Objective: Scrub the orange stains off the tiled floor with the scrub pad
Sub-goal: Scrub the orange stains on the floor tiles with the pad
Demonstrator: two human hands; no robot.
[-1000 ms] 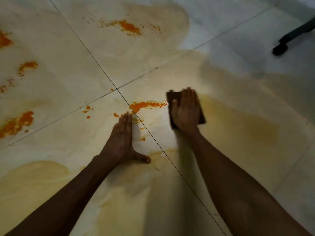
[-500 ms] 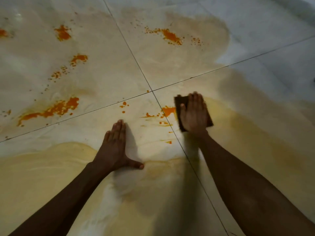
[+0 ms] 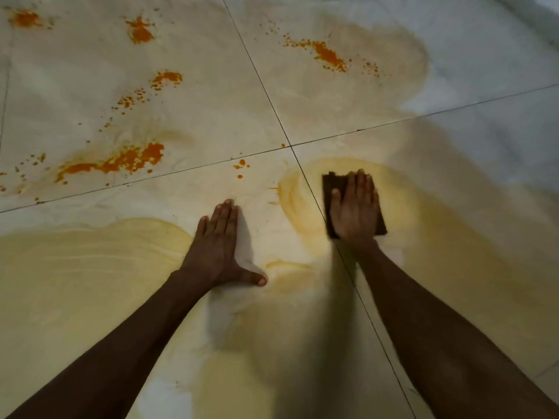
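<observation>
Orange stain beside scrub pad now smeared yellow; spots remain, centre frame.
Right hand pressed flat on pad; left hand flat, empty, on tiled floor.

No writing, label, brand, number or sign could be read anywhere in the view.
</observation>
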